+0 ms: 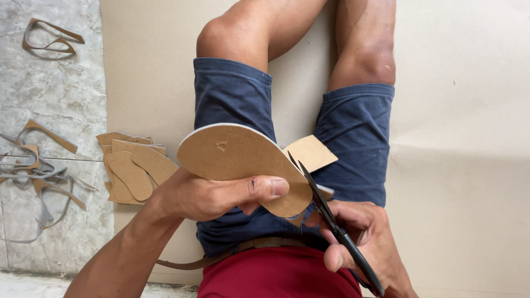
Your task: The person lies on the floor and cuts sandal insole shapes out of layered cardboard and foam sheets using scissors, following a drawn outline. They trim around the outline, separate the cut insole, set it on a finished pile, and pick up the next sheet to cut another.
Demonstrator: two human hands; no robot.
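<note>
My left hand [212, 196] grips a brown sole-shaped board piece [232, 154] with a white edge, thumb lying across its lower face. My right hand [361, 237] holds black scissors [326, 212], whose blades sit open at the piece's right edge. A squarish offcut of the same board [310, 153], with a curved line drawn on it, still hangs beyond the blades. All of this is held over my lap, above blue shorts [234, 105].
A pile of cut sole shapes [132, 168] lies on the tan board sheet [458, 110] to my left. Curled trimmings [38, 171] are scattered on the grey marble floor, with another scrap [51, 40] at top left.
</note>
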